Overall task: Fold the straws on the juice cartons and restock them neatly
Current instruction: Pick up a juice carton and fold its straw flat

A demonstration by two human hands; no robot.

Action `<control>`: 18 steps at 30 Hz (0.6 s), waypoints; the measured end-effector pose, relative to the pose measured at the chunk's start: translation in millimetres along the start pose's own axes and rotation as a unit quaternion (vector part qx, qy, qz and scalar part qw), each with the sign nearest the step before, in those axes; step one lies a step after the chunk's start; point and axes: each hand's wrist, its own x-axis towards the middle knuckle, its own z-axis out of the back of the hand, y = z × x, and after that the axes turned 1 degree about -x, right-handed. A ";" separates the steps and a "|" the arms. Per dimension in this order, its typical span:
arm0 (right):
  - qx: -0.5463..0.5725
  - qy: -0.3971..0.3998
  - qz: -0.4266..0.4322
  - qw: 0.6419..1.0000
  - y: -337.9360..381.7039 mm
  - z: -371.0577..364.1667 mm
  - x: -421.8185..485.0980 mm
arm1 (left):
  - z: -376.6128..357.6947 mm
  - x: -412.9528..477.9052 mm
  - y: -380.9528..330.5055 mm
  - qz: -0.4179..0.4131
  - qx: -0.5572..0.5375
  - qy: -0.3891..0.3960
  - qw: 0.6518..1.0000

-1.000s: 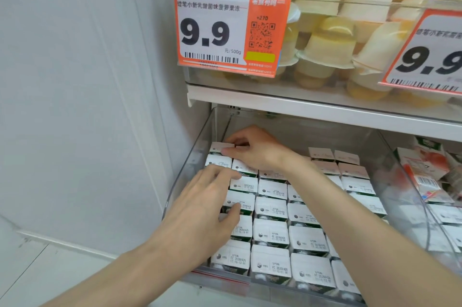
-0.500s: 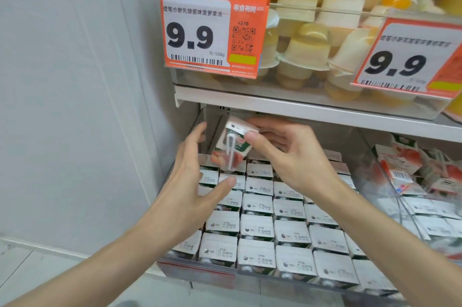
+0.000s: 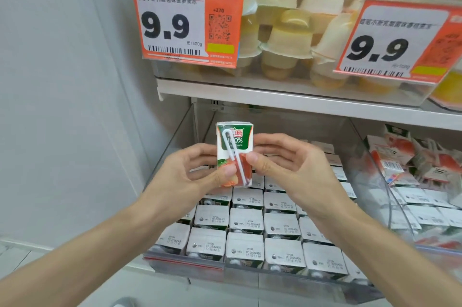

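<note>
One small green-white cardboard juice carton (image 3: 236, 138), bent white plastic straw (image 3: 239, 164) on front, pinched upright btwn our L hand (image 3: 190, 171) & R hand (image 3: 287, 164) over a clear plastic bin (image 3: 178, 149) of tight-packed white-topped cartons (image 3: 246, 249).

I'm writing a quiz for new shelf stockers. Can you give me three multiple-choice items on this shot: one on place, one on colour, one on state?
1. Where is the juice carton with the straw showing?
A. Lying on the upper shelf
B. In the air, by the clear bin
C. On the floor

2. What colour is its straw?
A. Blue
B. Black
C. White

3. How is that carton held?
A. By two hands
B. By one hand
C. By none; it stands alone

Answers:
1 B: it sits between the hands, resting on nothing.
2 C: a white bent straw lies on its front.
3 A: the left hand and the right hand each pinch a side with thumb and fingers.
</note>
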 end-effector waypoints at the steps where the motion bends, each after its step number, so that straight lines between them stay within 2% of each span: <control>1: 0.002 -0.006 -0.006 1.000 -0.8 0.5 -0.9 | -1.0 0.1 -0.3 0.004 -0.008 0.007 1.000; 5: 0.021 -0.029 -0.022 0.999 -3.2 1.6 -3.6 | -2.2 1.2 -1.2 0.017 -0.052 0.044 0.998; 14: 0.023 -0.034 -0.045 0.998 -6.2 -7.6 -11.0 | 1.3 0.3 3.0 0.034 -0.088 0.064 0.994; 18: 0.009 0.016 -0.049 0.999 -3.4 -18.8 -16.8 | -2.2 -2.8 1.2 0.040 -0.120 0.090 0.988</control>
